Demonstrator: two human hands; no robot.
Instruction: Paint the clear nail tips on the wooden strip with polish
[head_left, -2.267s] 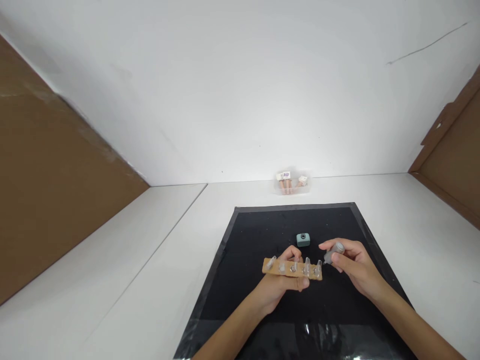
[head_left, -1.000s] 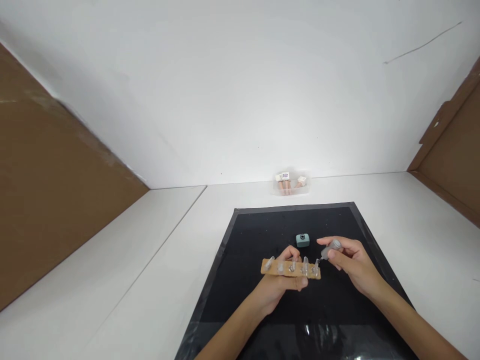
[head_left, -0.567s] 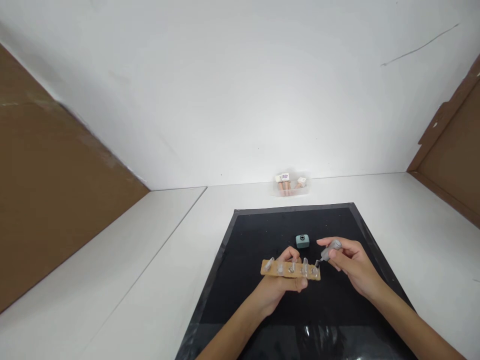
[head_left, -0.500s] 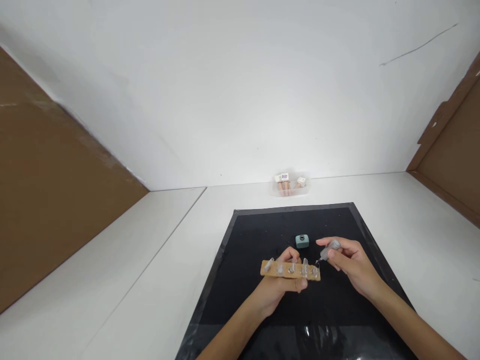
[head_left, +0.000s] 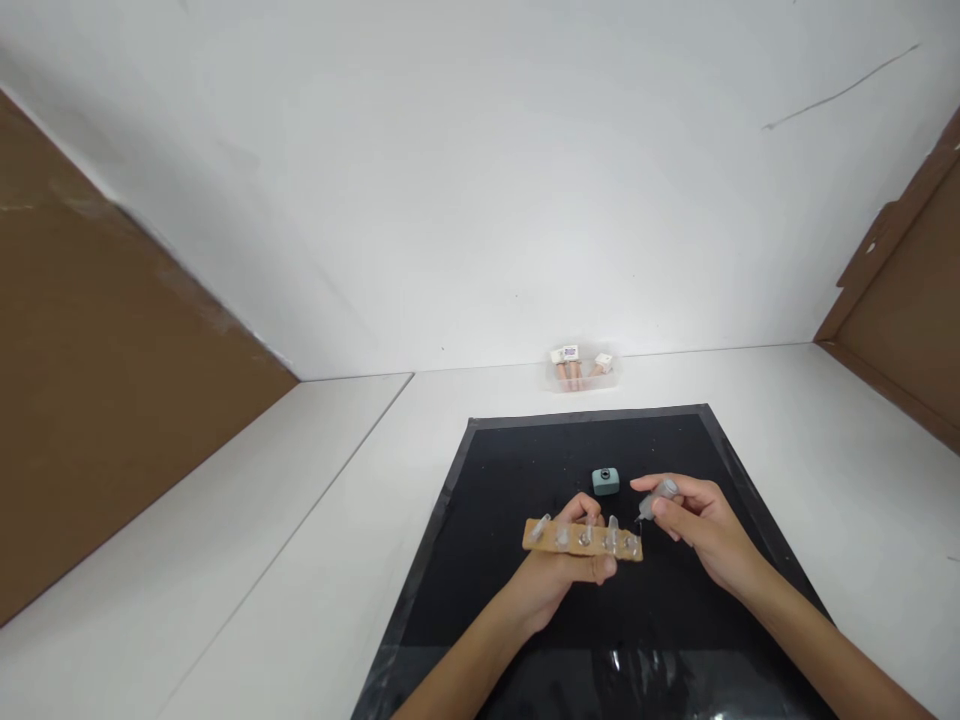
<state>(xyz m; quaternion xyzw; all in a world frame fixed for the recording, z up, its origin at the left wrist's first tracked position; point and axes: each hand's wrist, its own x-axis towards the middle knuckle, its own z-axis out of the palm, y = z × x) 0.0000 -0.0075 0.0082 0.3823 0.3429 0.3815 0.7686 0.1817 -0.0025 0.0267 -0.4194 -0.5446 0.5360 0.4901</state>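
Firmly, the fingers (head_left: 679,497) of the right hand (head_left: 701,530) pinch a small grey bottle (head_left: 658,493). Its nozzle tilts down and to the left, just beside the rightmost of the clear tips (head_left: 613,528) standing on a cardboard strip (head_left: 577,541). The left hand (head_left: 559,575) is closed on that strip from beneath, holding it over the black mat (head_left: 517,470). A teal block (head_left: 605,481) lies on the mat just beyond the hands. A clear tub (head_left: 581,368) sits far off on the desk (head_left: 300,500), against the wall.

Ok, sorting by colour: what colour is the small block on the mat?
The small block is teal, clearest in head view.
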